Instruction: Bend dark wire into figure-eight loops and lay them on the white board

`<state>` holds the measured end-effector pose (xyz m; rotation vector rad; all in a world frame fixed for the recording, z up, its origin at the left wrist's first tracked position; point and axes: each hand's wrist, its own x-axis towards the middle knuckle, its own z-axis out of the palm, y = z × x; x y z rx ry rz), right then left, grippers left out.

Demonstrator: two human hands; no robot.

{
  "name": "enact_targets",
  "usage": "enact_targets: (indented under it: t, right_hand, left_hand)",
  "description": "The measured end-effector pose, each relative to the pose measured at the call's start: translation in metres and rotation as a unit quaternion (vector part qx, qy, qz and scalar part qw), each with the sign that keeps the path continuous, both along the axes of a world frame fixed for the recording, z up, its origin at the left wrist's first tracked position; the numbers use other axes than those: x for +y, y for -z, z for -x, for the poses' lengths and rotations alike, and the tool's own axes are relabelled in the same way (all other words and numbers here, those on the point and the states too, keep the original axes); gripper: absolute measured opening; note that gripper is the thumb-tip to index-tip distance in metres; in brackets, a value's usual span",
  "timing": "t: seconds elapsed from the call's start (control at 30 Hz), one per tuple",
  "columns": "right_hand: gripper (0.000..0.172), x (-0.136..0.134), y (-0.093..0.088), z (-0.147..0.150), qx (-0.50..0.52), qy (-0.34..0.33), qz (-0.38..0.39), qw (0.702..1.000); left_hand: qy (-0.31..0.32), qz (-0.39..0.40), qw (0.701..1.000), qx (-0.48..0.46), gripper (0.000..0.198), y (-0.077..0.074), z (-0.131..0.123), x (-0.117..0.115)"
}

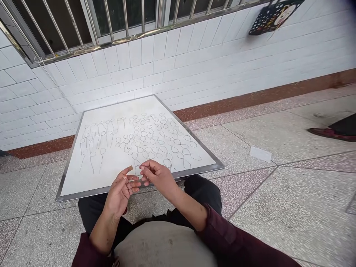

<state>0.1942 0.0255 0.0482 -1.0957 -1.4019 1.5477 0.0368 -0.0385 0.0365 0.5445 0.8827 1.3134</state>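
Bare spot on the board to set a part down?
Bare: the near-left corner of the white board, between its metal rim and the stemmed loops; also a strip along the far rim. Crowded: centre and right, packed with thin dark loops, and the near edge, under the left hand, holding a tan strip, and right hand.

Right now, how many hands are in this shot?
2, both the person's own: the left hand pinches a small tan strip, and the right hand is beside it, above the near edge of the white metal-framed board.
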Motion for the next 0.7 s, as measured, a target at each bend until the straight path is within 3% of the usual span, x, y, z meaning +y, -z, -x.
enact_targets:
  t: [0.23,0.5,0.7]
  right_hand:
    - [0.015,-0.004,-0.009,0.002,-0.048,0.02,-0.067,0.996]
    - [0.021,-0.003,0.004,0.006,0.06,-0.026,-0.009,0.998]
    - [0.022,-0.005,0.003,0.007,0.066,-0.06,-0.008,0.996]
  left_hand:
    - [-0.016,-0.006,0.999,0.028,0.047,-0.003,0.0,-0.002]
    - [-0.037,-0.031,0.995,0.084,0.042,-0.007,-0.001,-0.006]
    - [-0.062,-0.041,0.985,0.155,0.041,-0.01,-0.003,-0.008]
